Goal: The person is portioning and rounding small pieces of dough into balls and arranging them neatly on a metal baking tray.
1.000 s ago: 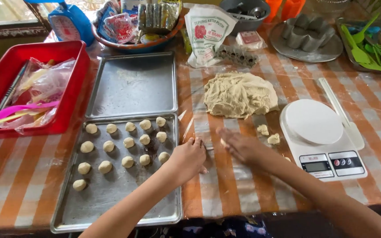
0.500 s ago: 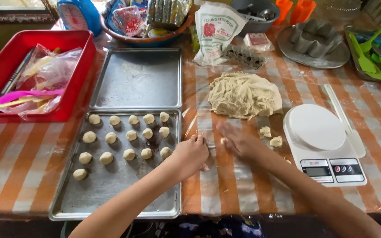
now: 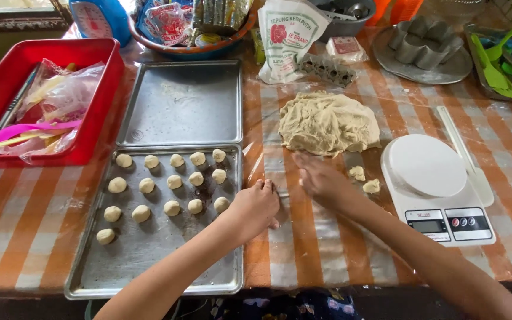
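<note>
Dough mound (image 3: 329,122) lies near the table's far edge; left hand (image 3: 256,205) and right hand (image 3: 322,179), fingers curled, grips untellable, seem mid-shaping; next needs a tray (image 3: 149,266) spot.

A red bin (image 3: 99,95) (utensils inside), white kitchen scale (image 3: 437,186), flour bag (image 3: 288,35), green spatulas (image 3: 496,68).

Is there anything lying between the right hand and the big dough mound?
Nothing visible. The right hand sits just in front of the dough mound, with only bare plastic-covered tablecloth between them. The two small dough bits lie off to its right, beside the white scale, not in the path.
</note>
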